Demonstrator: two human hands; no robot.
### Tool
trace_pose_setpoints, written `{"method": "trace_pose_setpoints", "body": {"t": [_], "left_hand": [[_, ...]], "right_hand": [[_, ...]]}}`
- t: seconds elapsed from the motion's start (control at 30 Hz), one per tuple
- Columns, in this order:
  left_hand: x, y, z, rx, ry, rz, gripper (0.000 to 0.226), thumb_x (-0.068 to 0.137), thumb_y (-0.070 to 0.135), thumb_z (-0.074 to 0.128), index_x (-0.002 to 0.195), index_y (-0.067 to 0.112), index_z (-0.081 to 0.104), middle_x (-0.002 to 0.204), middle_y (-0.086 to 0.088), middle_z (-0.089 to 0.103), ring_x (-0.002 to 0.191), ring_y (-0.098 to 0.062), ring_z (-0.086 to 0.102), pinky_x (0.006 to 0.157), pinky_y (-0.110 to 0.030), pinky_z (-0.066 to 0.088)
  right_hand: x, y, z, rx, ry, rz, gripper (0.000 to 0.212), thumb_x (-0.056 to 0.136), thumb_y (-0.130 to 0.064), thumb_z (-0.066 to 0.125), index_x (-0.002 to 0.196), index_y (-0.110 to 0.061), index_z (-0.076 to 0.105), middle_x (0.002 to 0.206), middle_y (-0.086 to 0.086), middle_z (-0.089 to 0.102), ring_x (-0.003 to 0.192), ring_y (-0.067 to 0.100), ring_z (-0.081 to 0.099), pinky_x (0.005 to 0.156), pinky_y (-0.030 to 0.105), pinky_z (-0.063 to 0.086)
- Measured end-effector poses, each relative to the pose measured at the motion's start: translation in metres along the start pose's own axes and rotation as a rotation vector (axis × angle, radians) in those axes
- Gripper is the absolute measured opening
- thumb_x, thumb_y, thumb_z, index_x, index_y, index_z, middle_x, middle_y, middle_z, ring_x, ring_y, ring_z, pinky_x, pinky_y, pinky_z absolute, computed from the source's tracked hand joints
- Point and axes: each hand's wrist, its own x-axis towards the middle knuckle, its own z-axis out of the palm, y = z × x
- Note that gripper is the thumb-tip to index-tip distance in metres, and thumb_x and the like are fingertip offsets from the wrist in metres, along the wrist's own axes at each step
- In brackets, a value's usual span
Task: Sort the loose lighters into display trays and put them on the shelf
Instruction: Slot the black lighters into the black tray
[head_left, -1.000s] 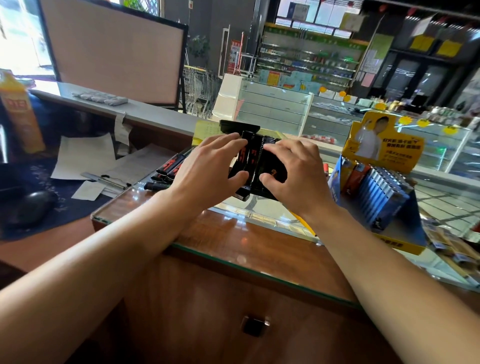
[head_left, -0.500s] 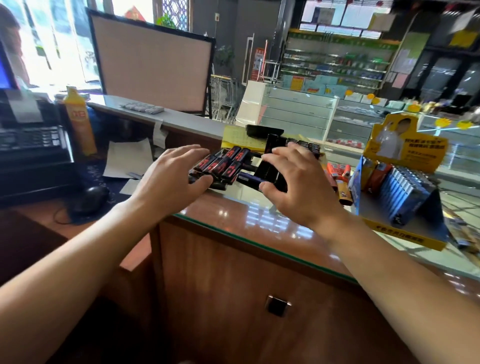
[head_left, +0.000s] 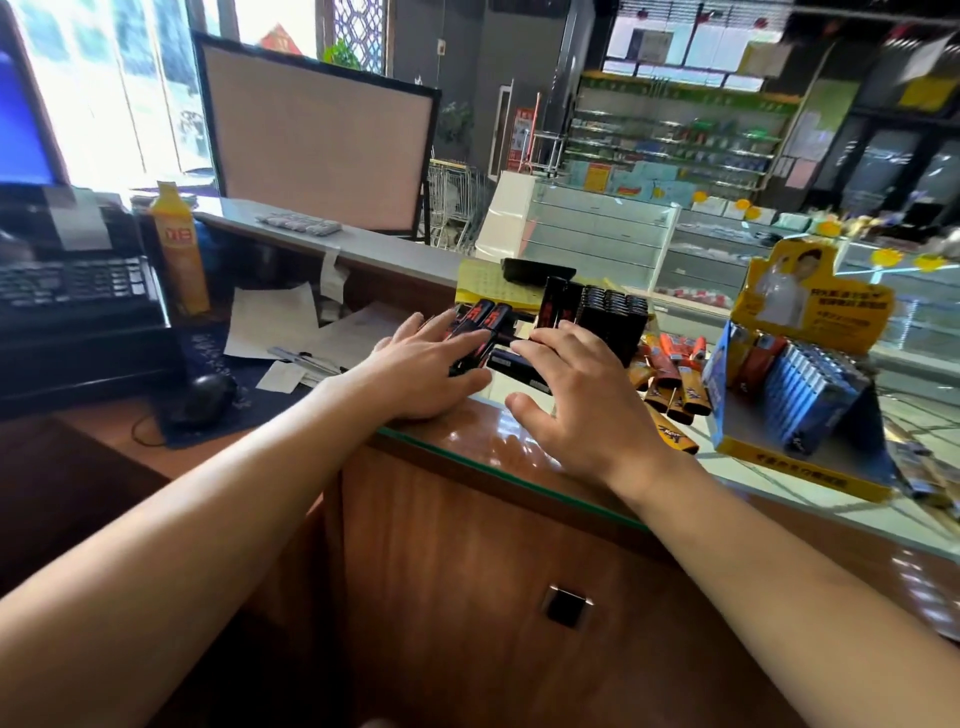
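Observation:
Several loose black lighters with red print (head_left: 480, 325) lie on the glass counter top (head_left: 524, 447). My left hand (head_left: 421, 366) rests flat on them with its fingers straight. My right hand (head_left: 576, 400) lies spread over another loose black lighter (head_left: 511, 364), fingers straight and thumb out on the glass. Just behind my right hand stands a black display tray (head_left: 613, 317) packed with upright black lighters. Orange and red lighters (head_left: 672, 376) lie loose to its right.
A blue and yellow display box of blue lighters (head_left: 800, 400) stands at the right. A yellow pad (head_left: 493, 291) and a black object lie behind the tray. At the left a lower desk holds a cash register (head_left: 78, 296), a mouse (head_left: 205, 397), papers and an orange bottle (head_left: 179, 249).
Both hands have let go of the black tray, which now stands on the counter behind my right hand. My hands now lie flat over the loose lighters. The camera has turned left.

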Motion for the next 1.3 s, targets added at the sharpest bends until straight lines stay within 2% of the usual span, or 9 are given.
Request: {"method": "trace_pose_setpoints", "body": {"t": [0.17, 0.37, 0.57, 0.83, 0.97, 1.07, 1.13, 1.2, 1.3], "left_hand": [[-0.007, 0.004, -0.004, 0.029, -0.092, 0.082, 0.054, 0.102, 0.055, 0.027, 0.154, 0.043, 0.017, 0.166, -0.006, 0.006, 0.152, -0.022, -0.006, 0.123, -0.039, -0.004], [-0.043, 0.004, -0.002, 0.010, -0.054, 0.135, 0.054, 0.103, 0.052, 0.030, 0.154, 0.041, 0.018, 0.166, -0.004, 0.007, 0.152, -0.020, -0.006, 0.121, -0.033, -0.006], [-0.069, 0.015, 0.004, 0.005, 0.016, 0.178, 0.057, 0.099, 0.056, 0.033, 0.152, 0.044, 0.020, 0.165, 0.004, 0.010, 0.152, -0.017, 0.006, 0.122, -0.044, 0.016], [-0.074, 0.032, 0.010, -0.139, 0.180, 0.309, 0.047, 0.092, 0.055, 0.029, 0.127, 0.035, 0.054, 0.135, 0.011, 0.050, 0.125, -0.013, 0.046, 0.103, -0.043, 0.042], [-0.058, 0.031, 0.008, -0.278, 0.241, 0.269, 0.018, 0.093, 0.027, 0.052, 0.107, 0.028, 0.065, 0.114, 0.010, 0.061, 0.106, -0.015, 0.058, 0.095, -0.041, 0.048], [-0.055, 0.031, 0.005, -0.334, 0.257, 0.212, 0.043, 0.090, 0.005, 0.056, 0.125, 0.028, 0.062, 0.124, 0.006, 0.065, 0.116, -0.015, 0.057, 0.097, -0.020, 0.037], [-0.054, 0.033, 0.002, -0.353, 0.261, 0.163, 0.057, 0.086, 0.001, 0.054, 0.136, 0.029, 0.055, 0.131, 0.003, 0.062, 0.121, -0.016, 0.054, 0.096, -0.020, 0.035], [-0.049, 0.036, 0.000, -0.319, 0.275, 0.126, 0.057, 0.086, 0.011, 0.056, 0.140, 0.027, 0.050, 0.139, 0.000, 0.056, 0.128, -0.020, 0.049, 0.103, -0.028, 0.038], [-0.043, 0.041, 0.001, -0.182, 0.141, 0.077, 0.074, 0.084, 0.053, 0.057, 0.150, 0.026, 0.037, 0.154, -0.002, 0.038, 0.140, -0.025, 0.034, 0.112, -0.047, 0.035]], "right_hand": [[-0.005, 0.004, -0.002, -0.003, 0.003, 0.011, 0.070, 0.083, -0.058, 0.033, 0.140, -0.020, 0.052, 0.145, 0.004, 0.049, 0.141, 0.026, 0.032, 0.116, 0.041, 0.024], [-0.016, 0.001, -0.005, 0.021, 0.017, 0.001, 0.059, 0.087, -0.049, 0.047, 0.138, -0.020, 0.054, 0.143, 0.004, 0.051, 0.140, 0.025, 0.033, 0.115, 0.038, 0.023], [-0.024, 0.002, -0.006, 0.034, 0.014, 0.001, 0.059, 0.087, -0.049, 0.048, 0.137, -0.019, 0.054, 0.142, 0.004, 0.051, 0.140, 0.026, 0.033, 0.115, 0.039, 0.024], [-0.029, 0.006, -0.011, 0.041, 0.032, 0.025, 0.057, 0.088, -0.048, 0.048, 0.137, -0.019, 0.054, 0.142, 0.003, 0.050, 0.139, 0.024, 0.033, 0.115, 0.036, 0.023], [-0.032, 0.007, -0.012, 0.070, 0.023, 0.054, 0.058, 0.088, -0.047, 0.048, 0.138, -0.019, 0.053, 0.142, 0.003, 0.049, 0.139, 0.024, 0.032, 0.115, 0.035, 0.021], [-0.031, 0.006, -0.013, 0.078, 0.020, 0.065, 0.057, 0.089, -0.047, 0.049, 0.139, -0.019, 0.052, 0.144, 0.002, 0.048, 0.140, 0.022, 0.030, 0.115, 0.034, 0.019], [-0.031, 0.005, -0.013, 0.072, 0.022, 0.066, 0.055, 0.091, -0.045, 0.052, 0.140, -0.019, 0.050, 0.145, 0.001, 0.047, 0.140, 0.021, 0.028, 0.115, 0.031, 0.017], [-0.030, 0.004, -0.013, 0.074, 0.024, 0.067, 0.052, 0.094, -0.042, 0.056, 0.141, -0.020, 0.049, 0.146, 0.000, 0.045, 0.141, 0.019, 0.027, 0.113, 0.028, 0.015], [-0.031, 0.004, -0.013, 0.087, 0.025, 0.064, 0.055, 0.091, -0.046, 0.051, 0.139, -0.019, 0.052, 0.144, 0.002, 0.048, 0.138, 0.020, 0.031, 0.112, 0.028, 0.018]]}}
